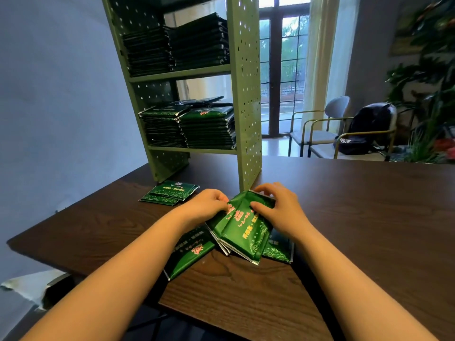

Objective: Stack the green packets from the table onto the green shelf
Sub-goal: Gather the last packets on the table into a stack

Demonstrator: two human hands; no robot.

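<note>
Your left hand [208, 203] and right hand [279, 209] both grip one bundle of glossy green foil packets with pink and yellow print [242, 228]: the left fingers curl onto its left edge, and the right thumb presses its face while the right fingers curl over its far edge. The bundle is tilted, its near end resting on the dark wood-grain table [357, 217], just in front of the pale green perforated metal shelf unit [246, 94]. More loose green packets lie flat beneath it, one under your left wrist [189, 255] and one at the right [278, 251]. A small separate pile of green packets [170, 193] lies on the table near the shelf unit's left foot. The upper tier holds two tall side-by-side stacks of packets [177, 48]. The lower tier holds two side-by-side stacks [192, 130], with a few dark packets lying loosely on top. Behind the table stand two metal-framed chairs [320, 124], one holding a black backpack [366, 126].
</note>
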